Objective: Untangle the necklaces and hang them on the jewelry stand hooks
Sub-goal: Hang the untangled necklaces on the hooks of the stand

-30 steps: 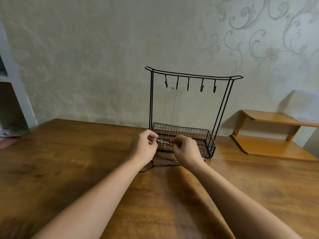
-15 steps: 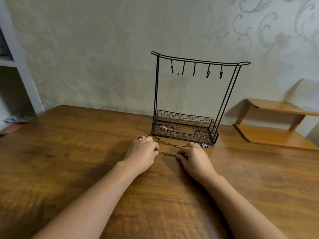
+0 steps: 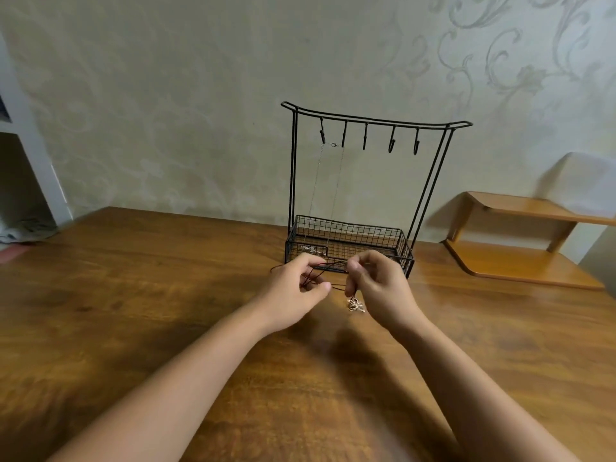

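A brown wooden table point(image 3: 140, 295) fills the lower view, its grain dark and streaky. Behind it rises a pale wall point(image 3: 186, 95) with a scrolled floral pattern, strongest toward one o'clock. At three o'clock a small two-tier wooden shelf point(image 3: 520, 241) sits on the table. At nine o'clock stands a white shelving unit point(image 3: 31, 155).

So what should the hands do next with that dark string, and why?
Probably pull gently apart to open the loops. Both the left hand and the right hand pinch the dark cord necklace, which is crossed between them, its pendant dangling. A thin chain already hangs on the stand; three hooks look free.
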